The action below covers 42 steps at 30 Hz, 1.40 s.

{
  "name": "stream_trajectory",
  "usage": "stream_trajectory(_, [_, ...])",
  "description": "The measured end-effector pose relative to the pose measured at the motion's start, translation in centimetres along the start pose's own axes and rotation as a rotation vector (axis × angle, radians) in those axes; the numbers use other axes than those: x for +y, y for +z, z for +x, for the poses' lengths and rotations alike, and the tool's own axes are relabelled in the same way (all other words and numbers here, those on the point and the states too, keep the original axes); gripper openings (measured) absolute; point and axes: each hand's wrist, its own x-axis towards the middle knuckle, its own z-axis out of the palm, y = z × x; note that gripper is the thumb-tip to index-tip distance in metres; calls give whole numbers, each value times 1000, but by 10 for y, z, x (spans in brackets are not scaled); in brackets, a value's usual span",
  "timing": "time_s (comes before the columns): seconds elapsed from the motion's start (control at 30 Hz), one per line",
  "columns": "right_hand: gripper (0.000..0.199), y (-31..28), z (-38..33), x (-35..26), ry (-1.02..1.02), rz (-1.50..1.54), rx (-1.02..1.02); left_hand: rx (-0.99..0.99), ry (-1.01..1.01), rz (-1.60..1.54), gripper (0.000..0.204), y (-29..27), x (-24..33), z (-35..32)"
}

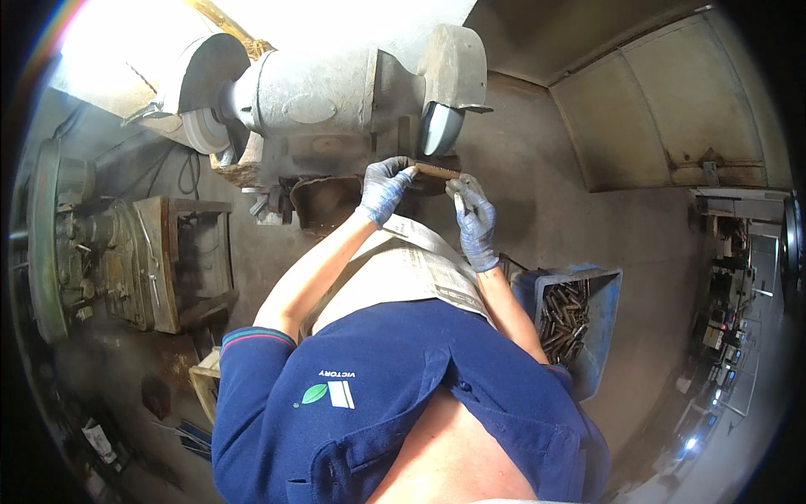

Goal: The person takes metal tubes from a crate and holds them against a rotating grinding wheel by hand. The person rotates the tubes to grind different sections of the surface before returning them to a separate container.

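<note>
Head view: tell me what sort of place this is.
Likely a metalworking shop: a bench grinder with grinding wheels, a blue crate of rusty metal parts, and an old green machine on the left.

I am seeing the bench grinder (336, 97) crowding the space above both hands, the blue crate (600, 290) blocking low right, while the floor between is lying open.

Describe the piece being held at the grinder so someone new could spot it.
Start at the big grey bench grinder at top centre and drop to its right-hand wheel. Just below it, two blue-gloved hands, left hand and right hand, hold a short brownish flat bar. Unlike the pieces heaped in the blue crate, it is the only one in hand.
</note>
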Motion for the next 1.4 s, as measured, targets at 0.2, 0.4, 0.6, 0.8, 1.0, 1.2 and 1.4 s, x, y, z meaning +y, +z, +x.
stream_trajectory(0.2, [24, -3, 16, 4, -209, -127, -112, 93, -59, -157, 10, 5, -4, 8])
stream_trajectory(0.4, [22, -12, 24, 16, -40, 37, -76, 173, -107, -302, 8, 19, -19, 14])
stream_trajectory(0.6, [16, -24, 36, 25, -51, -32, -43, 191, -150, -334, 10, 33, -30, 20])
stream_trajectory(0.8, [15, -18, 37, 32, -49, -73, -58, 209, -115, -321, 10, 26, -35, 24])
stream_trajectory(1.0, [15, 6, 37, 28, 1, -97, -134, 301, -112, -228, 9, 5, -23, 23])
stream_trajectory(1.2, [15, 25, 39, 42, 33, 96, -128, 303, -80, -260, 7, -12, -13, 20])
stream_trajectory(1.4, [12, 15, 40, 47, 90, 104, -79, 259, -149, -134, 7, -5, -21, 28])
